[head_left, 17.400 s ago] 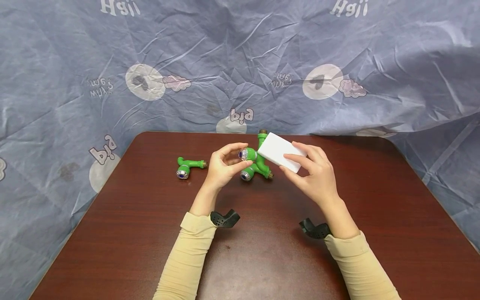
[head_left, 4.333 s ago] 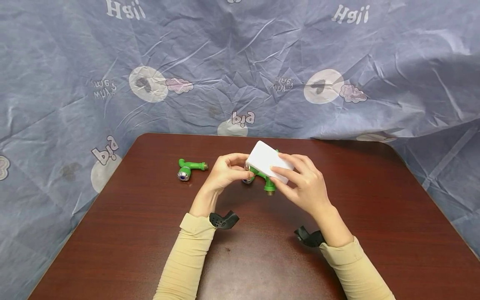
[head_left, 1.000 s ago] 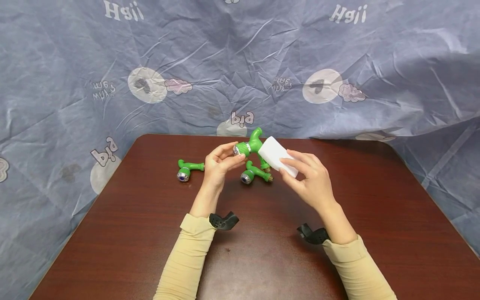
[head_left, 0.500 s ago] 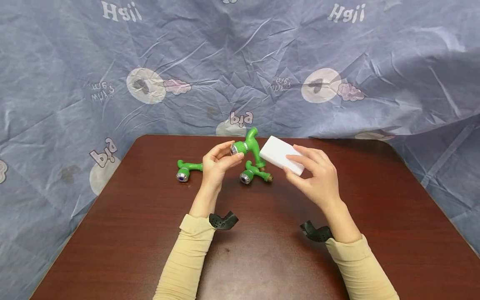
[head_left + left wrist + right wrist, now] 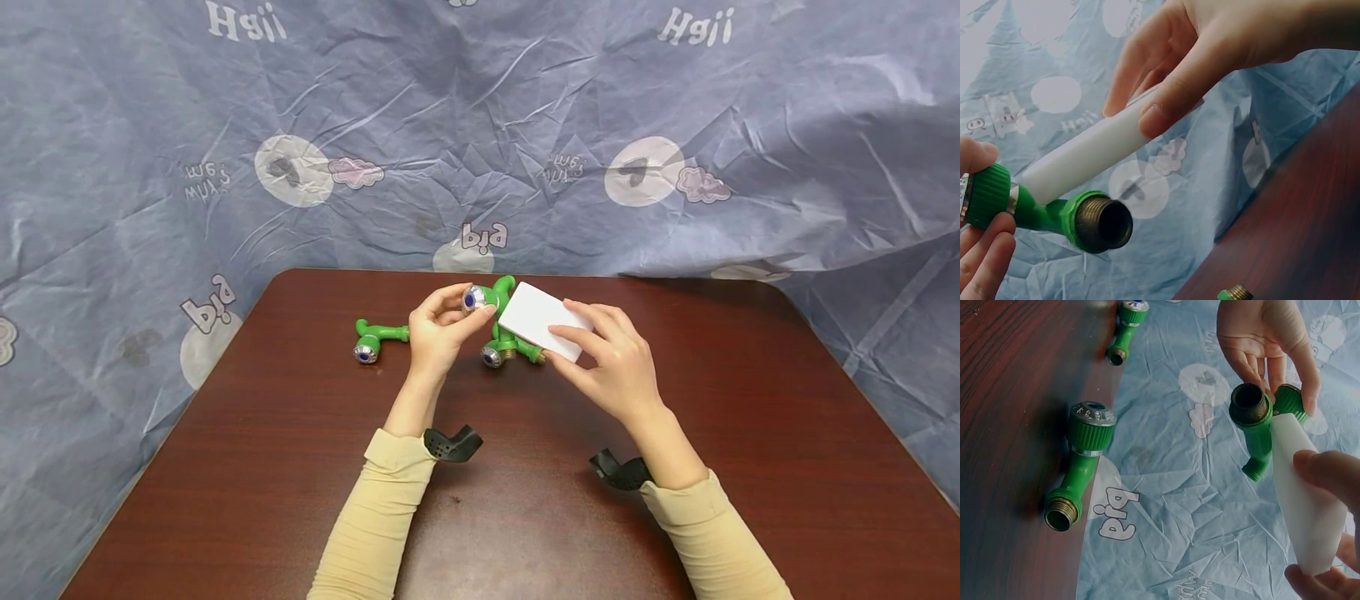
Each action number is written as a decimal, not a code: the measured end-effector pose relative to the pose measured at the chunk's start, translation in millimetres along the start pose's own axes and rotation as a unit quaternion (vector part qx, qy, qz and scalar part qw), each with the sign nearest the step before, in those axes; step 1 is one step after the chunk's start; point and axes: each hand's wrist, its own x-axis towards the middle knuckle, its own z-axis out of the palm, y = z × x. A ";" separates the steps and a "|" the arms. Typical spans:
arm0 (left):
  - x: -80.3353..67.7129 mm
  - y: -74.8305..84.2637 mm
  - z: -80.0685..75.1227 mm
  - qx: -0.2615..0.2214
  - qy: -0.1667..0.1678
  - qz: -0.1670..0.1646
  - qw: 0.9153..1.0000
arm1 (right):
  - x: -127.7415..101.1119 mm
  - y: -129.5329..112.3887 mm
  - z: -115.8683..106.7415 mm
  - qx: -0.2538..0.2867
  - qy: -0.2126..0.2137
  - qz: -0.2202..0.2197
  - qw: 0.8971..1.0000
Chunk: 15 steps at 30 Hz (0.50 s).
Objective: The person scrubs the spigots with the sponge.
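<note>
My left hand (image 5: 457, 312) pinches the ribbed knob of a green plastic tap (image 5: 491, 297) and holds it above the table, its brass threaded end (image 5: 1102, 223) pointing toward me. My right hand (image 5: 581, 337) grips a white rectangular block (image 5: 536, 321) by its near end. The block's long side lies against the tap's body (image 5: 1038, 209). In the right wrist view the block (image 5: 1300, 500) touches the held tap (image 5: 1259, 428) just below its brass thread.
Two more green taps lie on the dark red-brown table (image 5: 300, 467): one under the hands (image 5: 501, 353), one further left (image 5: 373, 340). A crumpled blue printed sheet (image 5: 480, 125) hangs behind and around the table. Black wrist mounts (image 5: 452, 442) sit on both cream sleeves.
My left hand has turned the tap and lowered it a little, so the knob's face now points toward me. My right hand brought the white block left and down onto the tap.
</note>
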 end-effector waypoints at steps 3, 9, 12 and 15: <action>-0.2 0.7 0.9 0.013 0.004 0.001 1.000 | -0.1 0.0 0.0 0.019 -0.011 -0.004 1.000; -4.2 15.0 4.8 0.036 0.012 0.034 0.999 | 0.0 -1.3 1.9 0.041 -0.016 -0.008 0.999; -7.7 25.0 8.0 0.051 0.015 0.054 0.997 | -0.8 -2.0 3.9 0.030 -0.006 -0.002 1.000; -9.6 27.8 9.7 0.057 0.016 0.067 0.996 | -1.6 -3.0 5.9 0.029 -0.005 0.000 1.000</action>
